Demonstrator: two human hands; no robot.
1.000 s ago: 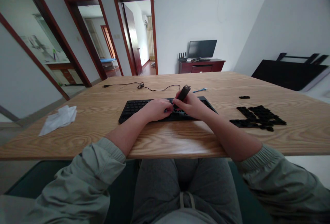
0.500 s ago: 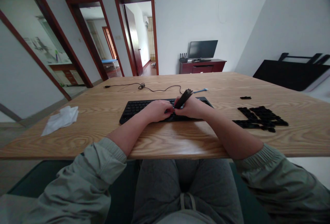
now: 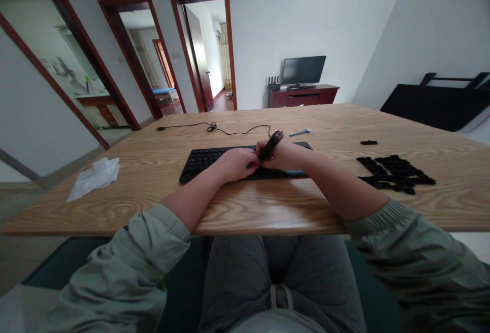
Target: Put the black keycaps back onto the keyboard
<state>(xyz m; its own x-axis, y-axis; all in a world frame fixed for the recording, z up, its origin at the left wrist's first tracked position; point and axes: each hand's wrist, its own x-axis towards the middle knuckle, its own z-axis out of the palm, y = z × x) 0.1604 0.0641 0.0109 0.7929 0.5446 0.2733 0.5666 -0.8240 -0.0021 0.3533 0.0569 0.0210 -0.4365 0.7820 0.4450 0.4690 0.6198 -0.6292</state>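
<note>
A black keyboard (image 3: 201, 162) lies flat on the table in front of me, its left keys in view and much of its middle and right hidden by my hands. My right hand (image 3: 285, 156) is closed around a thick black tool handle (image 3: 271, 145), tilted with its upper end away to the right. The tool's working end is hidden between my fingers, low over the keyboard. Beside it, my left hand (image 3: 238, 163) rests on the keyboard with fingertips pinched near that end. What those fingers hold, if anything, is too small to make out.
Loose black keycaps (image 3: 398, 169) lie grouped at right, with a small black piece (image 3: 368, 142) behind them. A blue brush-like tool (image 3: 300, 133) and a knotted black cable (image 3: 241, 133) lie beyond the keyboard. Crumpled white tissue (image 3: 95, 177) is on the left of the wooden table (image 3: 153, 210).
The view has shifted slightly. My right hand and the tool have moved a little to the left, closer to my left hand. Both hands stay at the keyboard.
</note>
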